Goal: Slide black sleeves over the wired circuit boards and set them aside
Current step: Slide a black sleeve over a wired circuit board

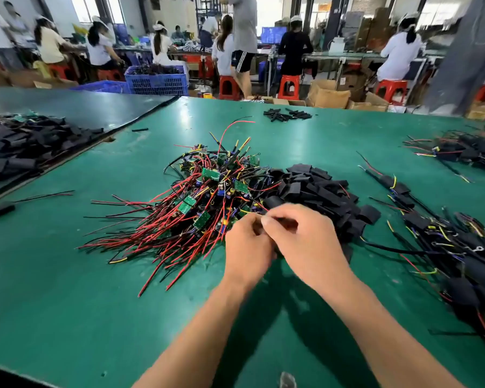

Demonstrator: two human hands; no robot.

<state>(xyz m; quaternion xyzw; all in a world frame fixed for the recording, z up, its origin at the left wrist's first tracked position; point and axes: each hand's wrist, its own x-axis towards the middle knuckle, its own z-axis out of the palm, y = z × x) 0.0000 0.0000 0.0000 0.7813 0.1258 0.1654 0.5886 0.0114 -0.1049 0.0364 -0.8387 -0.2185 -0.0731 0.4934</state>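
Green bench mat [67,275] -- sleeved units [445,247] piled along its right side. Wired circuit boards [207,197] tangled at centre, red and black leads fanning left; black sleeves [319,191] heaped against the tangle's right. Left hand [248,247] and right hand [305,239] curled together at the piles' near edge -- can't tell what they pinch

Left hand [247,245] and right hand [305,239] meet, fingers curled, before tangled red-wired green circuit boards [207,197] and flat black sleeves [319,191].
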